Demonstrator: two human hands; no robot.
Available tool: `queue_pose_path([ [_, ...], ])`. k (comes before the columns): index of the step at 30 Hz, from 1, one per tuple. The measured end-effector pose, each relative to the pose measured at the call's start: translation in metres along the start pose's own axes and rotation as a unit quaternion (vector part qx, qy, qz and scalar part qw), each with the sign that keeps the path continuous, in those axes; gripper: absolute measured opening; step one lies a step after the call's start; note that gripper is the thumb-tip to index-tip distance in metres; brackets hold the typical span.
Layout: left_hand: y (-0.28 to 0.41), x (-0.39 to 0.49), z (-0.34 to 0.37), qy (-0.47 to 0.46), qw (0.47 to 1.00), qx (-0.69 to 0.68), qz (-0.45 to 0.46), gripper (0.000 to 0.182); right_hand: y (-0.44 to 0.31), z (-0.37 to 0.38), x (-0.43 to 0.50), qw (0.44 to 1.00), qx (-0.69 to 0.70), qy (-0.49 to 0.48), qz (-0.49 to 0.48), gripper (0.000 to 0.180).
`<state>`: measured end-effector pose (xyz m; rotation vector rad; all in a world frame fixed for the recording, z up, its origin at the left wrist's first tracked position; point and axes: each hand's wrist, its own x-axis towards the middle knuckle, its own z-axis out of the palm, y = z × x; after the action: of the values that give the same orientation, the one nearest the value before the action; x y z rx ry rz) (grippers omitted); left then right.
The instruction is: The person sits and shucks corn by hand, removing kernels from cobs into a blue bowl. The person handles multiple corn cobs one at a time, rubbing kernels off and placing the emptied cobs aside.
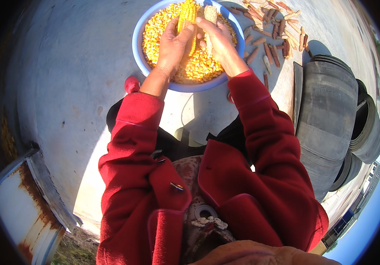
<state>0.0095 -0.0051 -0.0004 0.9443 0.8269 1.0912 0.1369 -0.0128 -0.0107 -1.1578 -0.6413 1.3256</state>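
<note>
My left hand (pixel 173 46) is closed around a yellow ear of corn (pixel 188 15), which points away from me over a blue basin (pixel 138 49). In my right hand (pixel 219 41) is a pale, stripped corn cob (pixel 210 14), held upright beside the ear. The right thumb reaches across to the ear's side. Part of the ear's lower end shows bare between the hands. Loose corn kernels (pixel 199 68) fill much of the basin below both hands. My palms hide part of the ear and the cob.
Several bare cobs (pixel 274 29) lie scattered on the concrete floor (pixel 70 66) right of the basin. Large rolls of grey-black rubber sheet (pixel 329 109) stand at the right. A rusty white metal panel (pixel 27 205) is at lower left. A red shoe (pixel 132 84) touches the floor beside the basin.
</note>
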Motion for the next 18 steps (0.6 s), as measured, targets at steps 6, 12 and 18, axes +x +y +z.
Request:
queue_pose_path([
  [6, -0.005, 0.009, -0.009, 0.029, 0.996, -0.050, -0.067, 0.038, -0.006, -0.002, 0.001, 0.988, -0.149, 0.022, -0.027, 0.037],
  [12, -0.010, 0.009, -0.012, -0.013, 0.992, -0.053, -0.117, 0.030, -0.005, -0.007, 0.005, 0.998, -0.003, -0.009, -0.054, 0.044],
  [18, -0.008, 0.004, -0.008, -0.003, 0.994, -0.037, -0.105, 0.035, 0.003, -0.009, 0.010, 0.999, 0.014, -0.005, -0.042, 0.047],
])
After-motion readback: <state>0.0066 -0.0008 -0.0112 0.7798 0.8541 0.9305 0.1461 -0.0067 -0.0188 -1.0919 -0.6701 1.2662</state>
